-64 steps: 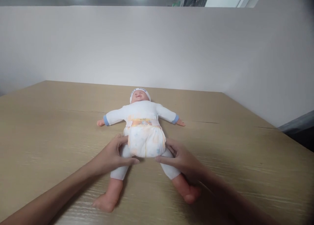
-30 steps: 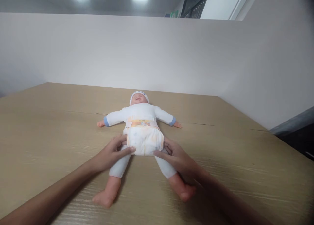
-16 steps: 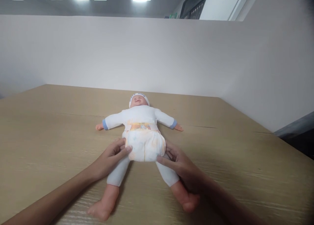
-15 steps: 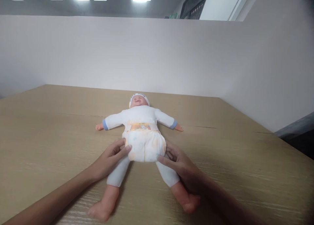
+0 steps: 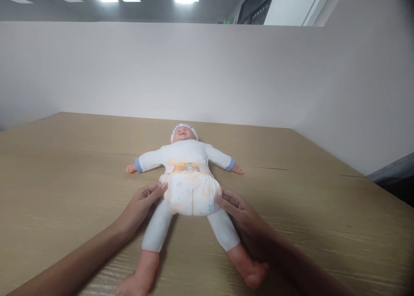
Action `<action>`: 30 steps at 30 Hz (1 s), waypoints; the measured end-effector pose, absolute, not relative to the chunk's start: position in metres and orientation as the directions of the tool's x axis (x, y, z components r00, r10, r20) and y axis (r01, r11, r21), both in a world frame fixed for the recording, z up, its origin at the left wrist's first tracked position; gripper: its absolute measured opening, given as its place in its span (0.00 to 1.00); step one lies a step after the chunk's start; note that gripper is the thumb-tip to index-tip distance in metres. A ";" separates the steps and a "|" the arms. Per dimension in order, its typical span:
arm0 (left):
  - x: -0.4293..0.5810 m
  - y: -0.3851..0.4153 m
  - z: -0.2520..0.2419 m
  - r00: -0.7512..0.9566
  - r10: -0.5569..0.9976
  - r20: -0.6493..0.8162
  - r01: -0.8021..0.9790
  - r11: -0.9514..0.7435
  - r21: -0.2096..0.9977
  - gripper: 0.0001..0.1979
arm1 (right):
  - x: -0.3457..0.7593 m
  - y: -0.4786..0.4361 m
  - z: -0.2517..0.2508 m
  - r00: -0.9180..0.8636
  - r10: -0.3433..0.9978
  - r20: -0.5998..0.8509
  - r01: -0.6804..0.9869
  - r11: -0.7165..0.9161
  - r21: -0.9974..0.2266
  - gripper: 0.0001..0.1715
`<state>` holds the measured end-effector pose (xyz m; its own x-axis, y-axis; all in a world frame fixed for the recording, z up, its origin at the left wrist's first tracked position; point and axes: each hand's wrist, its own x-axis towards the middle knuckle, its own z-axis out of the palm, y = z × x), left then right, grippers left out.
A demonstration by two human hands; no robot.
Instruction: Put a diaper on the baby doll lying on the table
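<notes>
A baby doll [image 5: 190,153] in white clothes with blue cuffs lies on its back, arms and legs spread. Around its hips is a white diaper [image 5: 190,197] with an orange printed waistband. At the diaper's left side, my left hand [image 5: 142,205] pinches the edge near the leg opening, thumb on top and fingers curled partly out of sight. On the opposite side my right hand [image 5: 239,207] holds the other leg edge between thumb and fingers. Both hands are closed, and some fingertips are hidden behind the diaper and the doll's thighs.
The doll rests on a wide wooden table [image 5: 80,171] with a seam across it. A pale partition wall [image 5: 177,72] rises behind the table and along its right. Past the right edge lies a dark object [image 5: 396,179] I cannot make out.
My left thumb has slid up and outward along the diaper edge. My right thumb has also moved up and outward at its leg opening. The doll lies much as before.
</notes>
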<state>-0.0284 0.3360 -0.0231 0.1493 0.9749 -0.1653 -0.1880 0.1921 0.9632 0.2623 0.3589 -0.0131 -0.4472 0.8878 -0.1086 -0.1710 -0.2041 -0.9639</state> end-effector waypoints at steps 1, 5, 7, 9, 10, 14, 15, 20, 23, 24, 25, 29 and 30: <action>-0.029 0.337 -0.023 0.134 0.977 -0.166 -0.187 0.189 0.964 0.25 | 0.263 0.358 -0.013 -0.432 0.893 -0.123 -0.174 -0.217 -0.961 0.30; -0.028 0.337 -0.019 0.118 0.975 -0.186 -0.166 0.204 0.965 0.25 | 0.263 0.356 -0.013 -0.378 0.910 -0.172 -0.143 -0.241 -0.960 0.30; -0.027 0.337 -0.017 0.125 0.974 -0.189 -0.163 0.208 0.964 0.25 | 0.263 0.356 -0.013 -0.377 0.908 -0.182 -0.143 -0.251 -0.957 0.30; -0.026 0.337 -0.016 0.125 0.974 -0.187 -0.171 0.207 0.963 0.25 | 0.262 0.356 -0.012 -0.373 0.908 -0.193 -0.146 -0.263 -0.954 0.29; -0.026 0.337 -0.017 0.123 0.975 -0.188 -0.179 0.208 0.962 0.25 | 0.261 0.356 -0.012 -0.364 0.910 -0.201 -0.140 -0.266 -0.954 0.28; -0.031 0.338 -0.020 0.089 0.976 -0.197 -0.178 0.210 0.961 0.26 | 0.258 0.351 -0.011 -0.276 0.942 -0.189 -0.131 -0.231 -0.964 0.24; -0.033 0.338 -0.019 0.076 0.978 -0.192 -0.163 0.203 0.966 0.27 | 0.257 0.350 -0.012 -0.255 0.951 -0.176 -0.134 -0.215 -0.967 0.24; -0.033 0.334 -0.010 0.009 0.982 -0.189 -0.087 0.189 0.978 0.27 | 0.256 0.346 -0.017 -0.199 0.973 -0.121 -0.050 -0.133 -0.990 0.28; -0.032 0.331 -0.006 -0.021 0.980 -0.196 -0.107 0.193 0.975 0.27 | 0.256 0.347 -0.020 -0.204 0.976 -0.079 -0.031 -0.087 -0.996 0.28; -0.032 0.331 -0.005 -0.032 0.980 -0.195 -0.108 0.191 0.976 0.26 | 0.256 0.349 -0.022 -0.201 0.977 -0.068 -0.016 -0.073 -0.997 0.28; -0.032 0.331 -0.006 -0.046 0.980 -0.191 -0.098 0.186 0.978 0.25 | 0.257 0.350 -0.024 -0.200 0.978 -0.057 0.009 -0.057 -0.998 0.29; -0.037 0.332 -0.009 -0.134 0.983 -0.129 -0.001 0.130 0.992 0.24 | 0.265 0.359 -0.034 -0.167 0.986 0.023 0.170 0.052 -0.984 0.31; -0.038 0.333 -0.011 -0.166 0.983 -0.079 0.047 0.088 0.995 0.24 | 0.267 0.360 -0.036 -0.152 0.987 0.053 0.210 0.084 -0.974 0.30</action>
